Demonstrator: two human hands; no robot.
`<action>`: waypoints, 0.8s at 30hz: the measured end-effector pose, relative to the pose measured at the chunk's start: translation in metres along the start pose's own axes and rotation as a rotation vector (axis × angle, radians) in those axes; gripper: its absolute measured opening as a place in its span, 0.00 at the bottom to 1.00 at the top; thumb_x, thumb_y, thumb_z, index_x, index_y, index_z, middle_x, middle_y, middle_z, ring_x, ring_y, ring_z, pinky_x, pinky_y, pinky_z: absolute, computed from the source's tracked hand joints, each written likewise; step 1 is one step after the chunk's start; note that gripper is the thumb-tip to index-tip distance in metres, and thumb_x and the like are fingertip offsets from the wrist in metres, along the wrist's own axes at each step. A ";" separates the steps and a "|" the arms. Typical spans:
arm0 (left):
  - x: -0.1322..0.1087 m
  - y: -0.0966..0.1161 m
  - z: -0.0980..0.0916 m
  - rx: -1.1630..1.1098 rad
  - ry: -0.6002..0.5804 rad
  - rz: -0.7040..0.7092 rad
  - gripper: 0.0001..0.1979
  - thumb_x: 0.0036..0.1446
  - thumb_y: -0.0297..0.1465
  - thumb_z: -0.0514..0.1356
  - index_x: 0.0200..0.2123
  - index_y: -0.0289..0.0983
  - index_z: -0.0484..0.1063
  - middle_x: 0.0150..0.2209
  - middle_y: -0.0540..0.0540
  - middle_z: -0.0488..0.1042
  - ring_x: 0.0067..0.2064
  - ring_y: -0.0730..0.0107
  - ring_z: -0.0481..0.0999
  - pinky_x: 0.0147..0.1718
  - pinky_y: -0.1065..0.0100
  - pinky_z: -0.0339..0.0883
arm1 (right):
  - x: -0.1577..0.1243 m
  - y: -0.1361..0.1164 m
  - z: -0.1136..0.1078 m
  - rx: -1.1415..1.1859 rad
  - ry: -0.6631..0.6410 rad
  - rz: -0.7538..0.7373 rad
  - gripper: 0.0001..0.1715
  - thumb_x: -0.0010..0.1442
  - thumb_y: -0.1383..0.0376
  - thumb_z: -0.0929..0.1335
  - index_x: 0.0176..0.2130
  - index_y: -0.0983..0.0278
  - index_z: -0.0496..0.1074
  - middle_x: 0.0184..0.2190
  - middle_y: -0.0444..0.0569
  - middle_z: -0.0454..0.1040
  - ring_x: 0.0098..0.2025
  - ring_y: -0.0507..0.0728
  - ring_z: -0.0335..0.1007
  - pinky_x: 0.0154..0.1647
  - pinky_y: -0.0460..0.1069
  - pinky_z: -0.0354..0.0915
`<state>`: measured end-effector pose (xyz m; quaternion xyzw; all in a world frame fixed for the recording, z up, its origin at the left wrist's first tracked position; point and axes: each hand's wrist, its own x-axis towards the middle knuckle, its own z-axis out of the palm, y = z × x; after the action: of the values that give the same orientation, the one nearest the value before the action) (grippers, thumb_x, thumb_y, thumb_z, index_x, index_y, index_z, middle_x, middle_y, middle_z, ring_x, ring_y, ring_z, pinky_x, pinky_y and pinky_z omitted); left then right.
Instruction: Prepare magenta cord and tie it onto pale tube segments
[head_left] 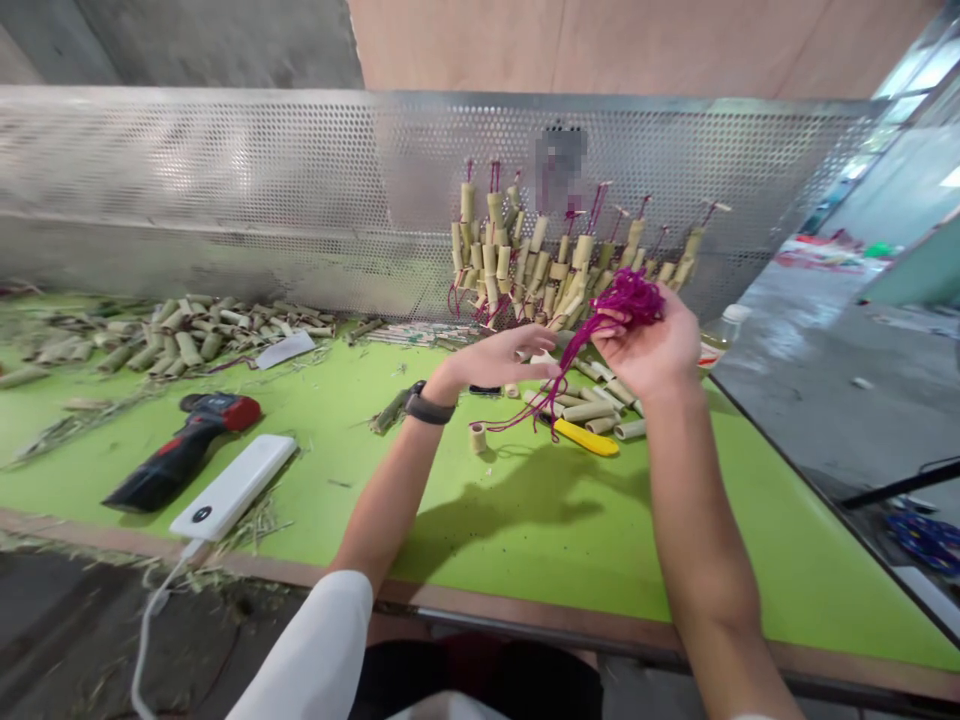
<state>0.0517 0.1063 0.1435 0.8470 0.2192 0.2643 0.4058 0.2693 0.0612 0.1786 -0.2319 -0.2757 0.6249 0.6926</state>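
My right hand (651, 340) is raised over the table's right side, its fingers closed round a tangled bundle of purple cord (628, 298). Loose strands hang from the bundle down and to the left. Beside those strands is my left hand (510, 358), palm down with fingers apart; whether it touches the cord I cannot tell. One strand reaches a short bamboo piece (478, 438) standing on the green tabletop. Below the hands lie a yellow-handled tool (589, 437) and several cut bamboo tubes (589, 410).
Strung bamboo pieces (491, 260) hang on a perforated metal panel (300, 150). At left are a bamboo pile (187, 335), a cordless drill (187, 445) and a white power bank (234, 488) with its cable. A bottle (721, 338) stands near the table's right edge.
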 end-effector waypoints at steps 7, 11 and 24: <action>0.011 0.007 0.018 -0.187 -0.085 0.025 0.13 0.67 0.38 0.63 0.40 0.33 0.76 0.34 0.44 0.80 0.33 0.73 0.76 0.36 0.67 0.70 | 0.001 -0.006 -0.006 -0.012 0.049 -0.034 0.13 0.70 0.54 0.65 0.37 0.59 0.69 0.25 0.43 0.71 0.23 0.52 0.65 0.18 0.46 0.65; 0.003 0.008 0.002 -0.197 0.099 0.060 0.17 0.69 0.42 0.60 0.37 0.33 0.77 0.32 0.46 0.79 0.32 0.75 0.75 0.35 0.69 0.68 | 0.006 -0.019 -0.019 -0.006 0.045 -0.109 0.08 0.67 0.58 0.67 0.36 0.58 0.68 0.25 0.42 0.71 0.22 0.52 0.64 0.18 0.45 0.63; -0.004 0.014 -0.005 0.044 0.320 0.031 0.17 0.69 0.39 0.59 0.31 0.35 0.80 0.26 0.48 0.75 0.27 0.75 0.69 0.28 0.71 0.62 | 0.002 -0.027 -0.018 0.057 0.058 -0.133 0.07 0.65 0.61 0.66 0.33 0.58 0.67 0.24 0.42 0.70 0.22 0.52 0.63 0.17 0.46 0.60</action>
<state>0.0474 0.0985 0.1564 0.8060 0.2739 0.3973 0.3428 0.3016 0.0607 0.1833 -0.2115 -0.2525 0.5783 0.7464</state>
